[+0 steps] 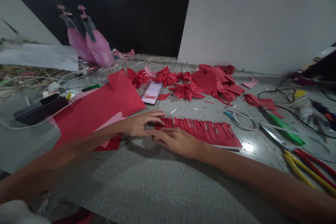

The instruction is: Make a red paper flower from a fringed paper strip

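A long red paper strip (207,131) with a fringe cut along its far edge lies flat on the grey table (147,182). My left hand (140,123) and my right hand (176,141) meet at the strip's left end. The fingers of both hands are curled and pressed on that end, pinching the paper. The rest of the strip stretches away to the right, untouched.
Red paper sheets (99,108) lie at the left beside a black device (39,110). Finished red paper flowers (168,77) and scraps (217,82) sit behind. Scissors (265,129), a green-handled tool (285,127) and red and yellow cables (312,169) lie at right. Two pink bottles (89,42) stand at the back left.
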Available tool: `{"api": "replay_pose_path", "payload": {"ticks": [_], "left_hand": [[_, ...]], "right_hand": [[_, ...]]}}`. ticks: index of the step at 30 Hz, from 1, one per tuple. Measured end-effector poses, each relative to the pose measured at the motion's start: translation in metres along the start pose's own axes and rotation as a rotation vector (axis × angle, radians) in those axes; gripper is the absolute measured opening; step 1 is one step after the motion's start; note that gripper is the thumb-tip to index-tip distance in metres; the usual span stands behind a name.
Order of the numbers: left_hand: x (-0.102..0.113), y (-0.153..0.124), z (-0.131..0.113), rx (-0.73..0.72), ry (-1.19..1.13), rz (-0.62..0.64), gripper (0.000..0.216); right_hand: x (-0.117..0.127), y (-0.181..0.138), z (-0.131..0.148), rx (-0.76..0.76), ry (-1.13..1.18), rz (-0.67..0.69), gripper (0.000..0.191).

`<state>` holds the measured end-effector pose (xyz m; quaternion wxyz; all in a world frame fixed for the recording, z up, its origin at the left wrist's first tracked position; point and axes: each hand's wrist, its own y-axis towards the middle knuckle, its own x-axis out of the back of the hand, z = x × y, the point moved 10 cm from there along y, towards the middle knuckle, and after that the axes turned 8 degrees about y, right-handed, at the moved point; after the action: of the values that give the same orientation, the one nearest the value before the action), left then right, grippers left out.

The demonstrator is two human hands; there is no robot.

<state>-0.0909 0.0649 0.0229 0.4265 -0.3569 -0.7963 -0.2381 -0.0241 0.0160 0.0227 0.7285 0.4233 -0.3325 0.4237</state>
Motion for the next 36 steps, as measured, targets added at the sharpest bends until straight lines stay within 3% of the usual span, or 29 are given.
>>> {"api": "replay_pose_path", "payload": {"ticks": [9, 16, 36], "left_hand": [[-0.0031, 0.0041, -0.0034, 0.003, -0.007, 0.06, 0.045], [0.0007, 0.0014, -0.0072, -0.055, -0.062, 0.034, 0.046], [-0.0021, 0.0006, -0.0019, -0.061, -0.065, 0.031, 0.047]], "right_hand": [[0.0013, 0.0029, -0.0013, -0.033, 0.113, 0.024, 0.049], [0.0028, 0.0043, -0.0029, -0.073, 0.222, 0.03, 0.056], [-0.0022, 0.0078, -0.0045, -0.085, 0.252, 0.027, 0.06]]}}
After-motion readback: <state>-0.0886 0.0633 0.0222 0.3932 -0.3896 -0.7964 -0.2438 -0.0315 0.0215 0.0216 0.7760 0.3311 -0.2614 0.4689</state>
